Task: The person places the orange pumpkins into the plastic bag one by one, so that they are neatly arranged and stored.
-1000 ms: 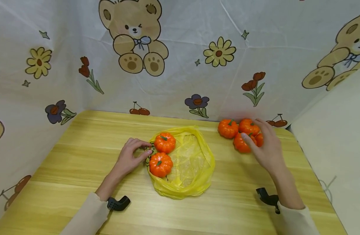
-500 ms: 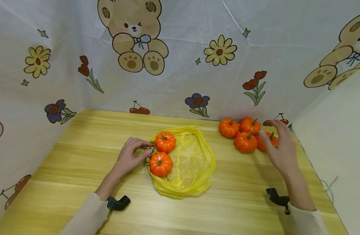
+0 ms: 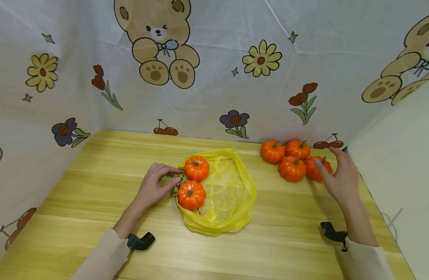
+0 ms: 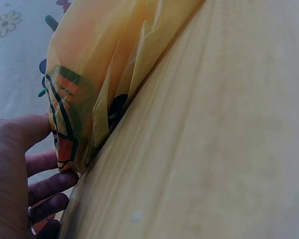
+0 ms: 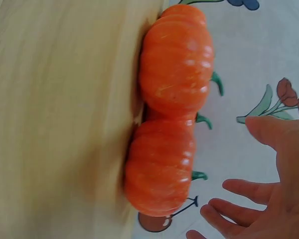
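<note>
A yellow plastic bag (image 3: pixel 232 190) lies spread open on the table, its rim rolled into a ring. Two small orange pumpkins (image 3: pixel 191 195) with green stems sit in its left part. My left hand (image 3: pixel 156 182) rests at the bag's left side, thumb and fingertips touching its printed plastic (image 4: pixel 70 114), fingers relaxed. My right hand (image 3: pixel 342 179) hovers at the right side of the rightmost pumpkin (image 3: pixel 316 168), thumb and fingers spread apart with nothing between them. In the right wrist view, that hand (image 5: pixel 269 184) stands apart from the pumpkins (image 5: pixel 162 169).
Several pumpkins (image 3: pixel 292 168) cluster at the back right of the wooden table (image 3: pixel 130 155). A white cloth (image 3: pixel 207 93) printed with bears and flowers hangs behind the table's back edge. A plain white panel (image 3: pixel 403 163) borders the right side.
My right hand has moved right, off the middle of the pumpkin cluster to the rightmost pumpkin, uncovering it. My left hand and the bag have stayed in place.
</note>
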